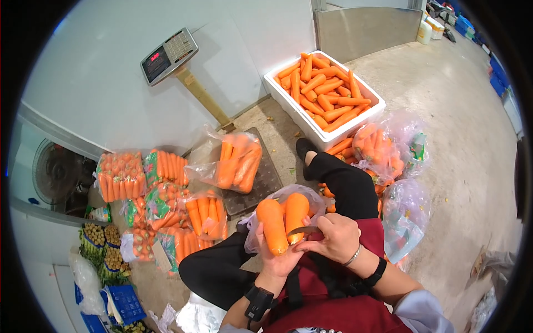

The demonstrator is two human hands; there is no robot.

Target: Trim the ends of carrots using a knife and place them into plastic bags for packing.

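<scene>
Two thick orange carrots lie against my left hand point(275, 260), which is closed round their lower ends above my lap. The left carrot point(270, 222) leans outward, and the right carrot point(297, 208) stands beside it. My right hand point(335, 237) grips a small knife point(305, 229), its blade lying across the lower part of the right carrot. Just behind them, a clear plastic bag point(315, 201) is spread open, with more orange showing inside. Its contents are mostly hidden by the two carrots and my hands.
A white foam box point(300, 114) heaped with carrots stands ahead. Left of it, a bag of carrots point(240, 164) rests on a floor scale point(267, 183) with a raised display point(168, 55). Several packed carrot bags point(122, 177) sit at left; loose carrots and plastic bags point(405, 205) lie at right.
</scene>
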